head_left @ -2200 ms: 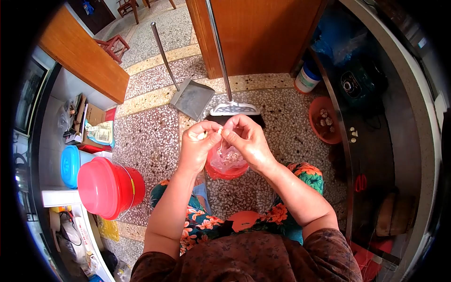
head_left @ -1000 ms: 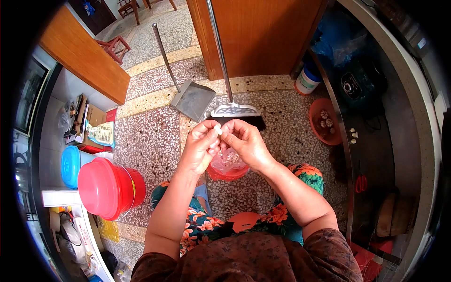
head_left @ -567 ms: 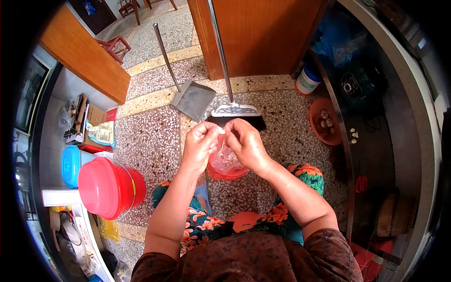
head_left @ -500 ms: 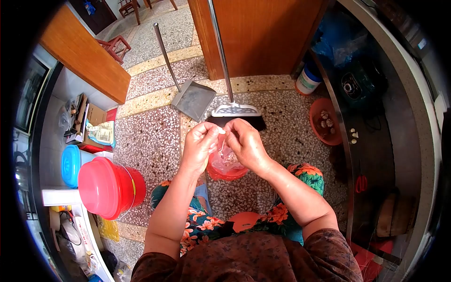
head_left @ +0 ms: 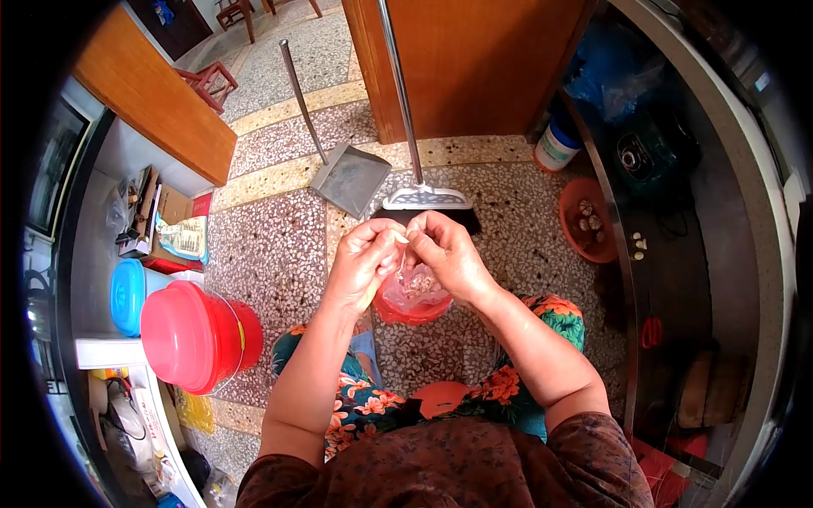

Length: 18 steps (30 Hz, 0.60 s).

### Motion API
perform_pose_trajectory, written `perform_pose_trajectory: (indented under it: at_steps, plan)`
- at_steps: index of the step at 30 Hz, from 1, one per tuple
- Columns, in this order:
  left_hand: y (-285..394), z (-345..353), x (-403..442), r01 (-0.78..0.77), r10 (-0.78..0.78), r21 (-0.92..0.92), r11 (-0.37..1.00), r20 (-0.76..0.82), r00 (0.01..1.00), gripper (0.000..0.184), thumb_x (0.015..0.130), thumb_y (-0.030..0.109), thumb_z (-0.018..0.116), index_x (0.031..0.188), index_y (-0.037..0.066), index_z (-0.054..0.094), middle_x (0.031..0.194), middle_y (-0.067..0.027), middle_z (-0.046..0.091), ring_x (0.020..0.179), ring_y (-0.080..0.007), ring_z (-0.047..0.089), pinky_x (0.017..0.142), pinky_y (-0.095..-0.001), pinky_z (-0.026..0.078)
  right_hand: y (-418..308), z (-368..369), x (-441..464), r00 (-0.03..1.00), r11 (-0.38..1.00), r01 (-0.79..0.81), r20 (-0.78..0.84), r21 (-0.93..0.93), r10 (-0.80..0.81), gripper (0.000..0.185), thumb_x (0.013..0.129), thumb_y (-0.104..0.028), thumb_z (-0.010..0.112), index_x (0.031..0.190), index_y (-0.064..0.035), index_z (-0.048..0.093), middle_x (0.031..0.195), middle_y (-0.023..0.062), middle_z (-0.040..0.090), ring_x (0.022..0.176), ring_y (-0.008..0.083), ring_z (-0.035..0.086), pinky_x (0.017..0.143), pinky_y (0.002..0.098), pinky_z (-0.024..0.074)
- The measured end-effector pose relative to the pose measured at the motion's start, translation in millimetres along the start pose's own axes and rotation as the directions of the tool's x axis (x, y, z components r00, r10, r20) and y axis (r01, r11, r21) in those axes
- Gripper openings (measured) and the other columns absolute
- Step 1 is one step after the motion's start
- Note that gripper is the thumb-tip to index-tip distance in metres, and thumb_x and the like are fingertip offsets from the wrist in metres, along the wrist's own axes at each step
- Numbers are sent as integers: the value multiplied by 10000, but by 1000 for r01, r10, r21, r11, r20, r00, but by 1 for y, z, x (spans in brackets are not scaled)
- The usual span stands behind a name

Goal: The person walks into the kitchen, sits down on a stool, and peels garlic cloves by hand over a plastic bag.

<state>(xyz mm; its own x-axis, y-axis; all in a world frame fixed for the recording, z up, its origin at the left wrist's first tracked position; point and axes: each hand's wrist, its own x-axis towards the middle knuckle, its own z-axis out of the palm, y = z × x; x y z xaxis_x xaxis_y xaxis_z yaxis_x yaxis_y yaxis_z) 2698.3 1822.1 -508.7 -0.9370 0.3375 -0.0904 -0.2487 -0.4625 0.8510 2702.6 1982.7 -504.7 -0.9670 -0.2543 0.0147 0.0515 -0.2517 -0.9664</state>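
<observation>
Between my fingertips is a small pale garlic clove (head_left: 400,239). My left hand (head_left: 366,261) pinches it from the left. My right hand (head_left: 449,258) is closed at its other side, thumb and forefinger together at the clove. Directly below both hands stands a red basket (head_left: 405,315) on the floor, lined with a clear plastic bag (head_left: 421,288) that holds pale scraps of skin. At the right, an orange bowl (head_left: 574,233) contains several garlic bulbs (head_left: 586,222). Some pale cloves (head_left: 639,244) lie on the dark shelf beside it.
A broom (head_left: 428,200) and a grey dustpan (head_left: 351,179) stand ahead on the speckled floor. To the left are a lidded red bucket (head_left: 182,339) and a blue-lidded container (head_left: 129,296). Red-handled scissors (head_left: 651,332) and a green appliance (head_left: 648,152) are at the right.
The pale clove shows more fully between my fingertips than two seconds ago. My right fingers have shifted slightly against it, and both hands stay above the basket.
</observation>
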Motion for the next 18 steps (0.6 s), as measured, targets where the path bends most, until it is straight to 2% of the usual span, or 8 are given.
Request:
perform_pose_trajectory:
  at_steps: [4,6,7,10,12,13,16,18]
  plan:
    - [1,-2,0,-6,5,-60,998,-17,1000,105,933,131,538,974,49,590,707,14,468,598,-64,416,512,-193,336,1,-1,1,999,1000,-24,-39,9,24,117,917,-107,530,865,-2,528,725,11,541,651,68,523,593,238,439]
    - [3,-1,1,-20,16,-61,998,-70,997,103,933,130,538,964,45,587,693,12,456,595,-66,413,507,-194,334,14,-9,7,993,942,23,-102,-336,-60,141,891,-111,559,836,17,541,673,60,557,629,106,547,591,282,453]
    - [4,-1,1,-30,23,-61,998,-126,992,103,933,130,538,954,41,584,680,11,444,592,-68,409,503,-194,331,20,-10,10,993,914,9,-100,-406,-54,161,908,-131,558,803,-12,530,665,3,546,597,58,495,555,228,423]
    - [7,-2,1,-30,35,41,999,-144,989,120,933,130,538,938,15,574,662,18,430,566,-61,393,488,-180,317,45,-17,19,994,807,-63,-111,-587,-3,153,836,-111,598,792,27,550,664,97,602,619,145,585,578,303,468]
    - [2,-9,-1,-29,34,32,999,-152,988,123,921,110,560,951,4,613,776,5,572,573,-23,395,495,-169,317,86,-25,28,994,688,-35,-95,-724,-49,147,787,-99,614,798,40,567,698,142,621,650,229,623,611,336,484]
    - [3,-7,0,-21,35,88,996,-166,986,121,917,114,568,935,5,618,765,10,573,575,-19,396,493,-169,315,98,-26,31,997,671,-62,-83,-739,1,150,762,-112,588,793,32,618,782,253,615,795,414,607,700,439,480]
    - [0,-9,-3,-8,37,166,986,-174,984,101,901,118,592,897,27,635,747,31,584,585,1,407,494,-158,312,155,-35,35,994,450,-108,-83,-886,76,100,756,-79,581,786,12,611,772,227,623,725,363,624,654,422,481]
    - [0,-10,-6,15,33,226,974,-205,978,79,896,116,599,883,51,643,760,42,595,594,12,417,503,-143,313,190,-44,33,994,442,-96,-61,-892,93,79,754,-62,559,762,-2,610,791,235,620,754,391,612,673,450,474]
